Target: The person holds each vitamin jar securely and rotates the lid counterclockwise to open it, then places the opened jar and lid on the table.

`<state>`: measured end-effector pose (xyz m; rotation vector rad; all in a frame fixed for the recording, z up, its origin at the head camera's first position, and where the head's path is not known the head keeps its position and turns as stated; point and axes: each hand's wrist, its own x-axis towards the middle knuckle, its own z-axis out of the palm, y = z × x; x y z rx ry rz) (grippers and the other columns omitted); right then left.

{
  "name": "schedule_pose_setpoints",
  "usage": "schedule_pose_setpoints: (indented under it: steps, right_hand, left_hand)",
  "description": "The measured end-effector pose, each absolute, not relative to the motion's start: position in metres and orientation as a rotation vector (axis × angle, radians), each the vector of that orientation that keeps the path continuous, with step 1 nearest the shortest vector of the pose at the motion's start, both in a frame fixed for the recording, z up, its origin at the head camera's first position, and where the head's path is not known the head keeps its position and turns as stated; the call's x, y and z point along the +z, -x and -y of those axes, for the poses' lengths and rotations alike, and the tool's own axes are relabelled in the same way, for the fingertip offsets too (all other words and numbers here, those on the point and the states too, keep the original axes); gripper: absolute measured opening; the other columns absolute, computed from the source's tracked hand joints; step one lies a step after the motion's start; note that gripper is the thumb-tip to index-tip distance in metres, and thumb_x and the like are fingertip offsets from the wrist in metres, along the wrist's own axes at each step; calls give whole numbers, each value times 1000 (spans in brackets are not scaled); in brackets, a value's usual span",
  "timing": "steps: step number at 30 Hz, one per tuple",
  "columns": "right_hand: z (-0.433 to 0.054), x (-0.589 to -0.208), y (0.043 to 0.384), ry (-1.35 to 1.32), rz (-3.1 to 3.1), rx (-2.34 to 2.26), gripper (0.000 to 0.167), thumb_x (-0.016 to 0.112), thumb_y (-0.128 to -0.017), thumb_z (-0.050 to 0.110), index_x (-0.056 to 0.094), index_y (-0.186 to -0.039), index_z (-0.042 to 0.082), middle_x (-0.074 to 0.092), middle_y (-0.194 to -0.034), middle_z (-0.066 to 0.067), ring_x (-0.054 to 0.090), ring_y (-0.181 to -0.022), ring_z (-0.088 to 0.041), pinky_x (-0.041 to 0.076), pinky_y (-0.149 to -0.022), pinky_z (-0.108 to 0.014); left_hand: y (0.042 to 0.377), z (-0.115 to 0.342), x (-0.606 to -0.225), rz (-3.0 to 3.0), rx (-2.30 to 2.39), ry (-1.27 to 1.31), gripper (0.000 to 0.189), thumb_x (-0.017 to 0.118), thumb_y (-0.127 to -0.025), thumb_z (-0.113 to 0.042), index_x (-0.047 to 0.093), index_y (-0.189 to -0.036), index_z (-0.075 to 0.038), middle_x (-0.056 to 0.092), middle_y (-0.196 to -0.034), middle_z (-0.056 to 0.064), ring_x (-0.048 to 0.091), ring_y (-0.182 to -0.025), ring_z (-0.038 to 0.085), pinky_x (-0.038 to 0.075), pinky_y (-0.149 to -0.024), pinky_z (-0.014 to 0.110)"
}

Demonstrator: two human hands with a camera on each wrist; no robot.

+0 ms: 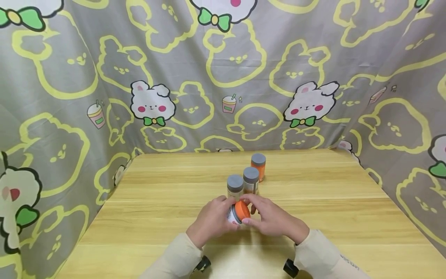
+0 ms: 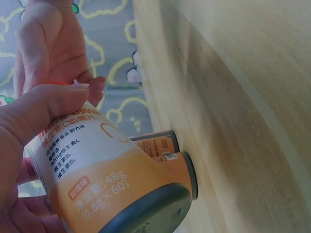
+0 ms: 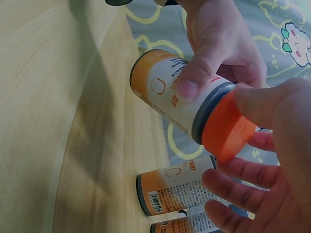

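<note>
A white and orange vitamin bottle [image 2: 97,165] with a dark base is held tilted above the table, gripped by my left hand [image 1: 214,219] around its body. On its top end sits an orange lid [image 3: 228,127], above a dark grey ring. My right hand [image 1: 273,217] pinches this lid between thumb and fingers. Just beyond the hands stand two grey-capped bottles, one on the left [image 1: 235,182] and one on the right [image 1: 251,176]. Farther back is an orange bottle with a grey cap [image 1: 258,161]. In the head view, the hands partly hide the held bottle.
The standing bottles are close together on a light wooden table [image 1: 156,217]. A grey curtain [image 1: 195,58] with cartoon animals hangs behind the table and along both sides. Dark wrist devices, such as the one on the right [image 1: 290,268], show below the sleeves.
</note>
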<state>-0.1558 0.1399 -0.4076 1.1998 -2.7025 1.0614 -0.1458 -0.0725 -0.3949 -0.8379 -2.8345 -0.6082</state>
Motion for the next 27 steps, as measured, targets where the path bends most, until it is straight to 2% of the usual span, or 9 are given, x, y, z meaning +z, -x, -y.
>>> schedule_pose_setpoints:
  steps: [3,9,11,18,20,27]
  right_hand:
    - [-140,-407,155,-1192,2709,1044,55,65,-93,34,44,-137,8,56,-119,2,56,-89,-16,49,-74,-31]
    - [-137,-407,156,-1117,2729,1049,49,60,-95,42,50,-130,10,59,-90,8,58,-76,-16,45,-63,-26]
    - [-137,-406,156,-1135,2725,1059,47,60,-95,41,50,-129,10,58,-87,9,57,-75,-15,45,-62,-25]
    - [-138,-406,156,-1222,2685,1055,55,64,-94,36,44,-136,7,57,-113,2,56,-88,-14,49,-75,-31]
    - [-138,-407,156,-1210,2684,1056,55,62,-94,35,44,-136,5,57,-115,1,56,-89,-15,49,-75,-32]
    - [-137,-409,158,-1128,2741,1076,44,54,-99,37,50,-129,5,58,-82,9,53,-70,-6,46,-61,-25]
  left_hand:
    - [146,73,-395,2835,-611,838,52,88,-64,-34,63,-104,-11,58,-84,-1,51,-66,8,44,-57,21]
    - [145,72,-395,2827,-626,848,54,89,-64,-35,62,-104,-12,59,-85,0,51,-66,8,43,-56,21]
    - [144,72,-395,2826,-622,848,54,89,-63,-35,63,-104,-12,59,-85,0,51,-66,8,43,-56,21]
    - [144,73,-395,2836,-616,841,53,88,-64,-32,63,-107,-11,59,-85,0,51,-66,8,45,-58,21]
    - [144,73,-396,2835,-615,841,53,88,-64,-32,63,-106,-11,59,-85,0,51,-66,8,45,-58,21]
    - [146,73,-396,2828,-623,850,53,89,-64,-32,63,-105,-12,58,-84,-1,51,-66,8,44,-57,21]
